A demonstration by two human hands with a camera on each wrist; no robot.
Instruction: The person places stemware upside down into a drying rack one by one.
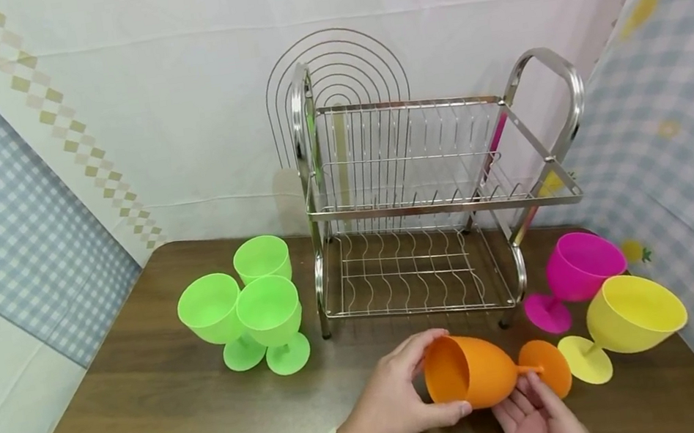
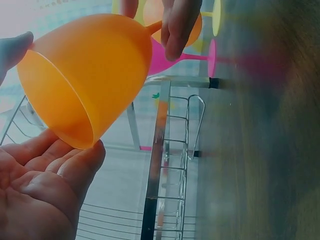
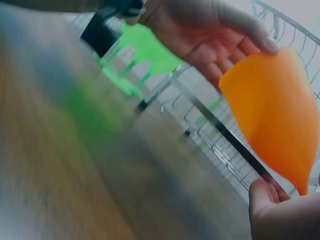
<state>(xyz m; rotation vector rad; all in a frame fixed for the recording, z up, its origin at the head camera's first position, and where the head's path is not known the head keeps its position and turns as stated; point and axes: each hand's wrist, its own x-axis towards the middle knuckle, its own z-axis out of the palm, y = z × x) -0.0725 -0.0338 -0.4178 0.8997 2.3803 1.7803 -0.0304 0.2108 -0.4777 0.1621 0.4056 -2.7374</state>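
Observation:
An orange plastic goblet (image 1: 492, 372) lies tilted on its side between both hands, its mouth toward the left and its round foot to the right. My left hand (image 1: 395, 403) grips the bowl at the rim, thumb on the near side and fingers on the far side. At the stem, my right hand (image 1: 540, 417) holds the goblet from below, thumb and fingers around the thin part. The left wrist view shows the bowl (image 2: 100, 70) over the left palm (image 2: 40, 190), with right-hand fingers at the stem. In the right wrist view the bowl (image 3: 275, 110) hides part of the left fingers.
A two-tier metal dish rack (image 1: 413, 211) stands at the back of the wooden table (image 1: 170, 426). Three green goblets (image 1: 270, 312) stand left of it. A magenta goblet (image 1: 583, 265) and a yellow goblet (image 1: 634, 313) are at the right, near the orange foot.

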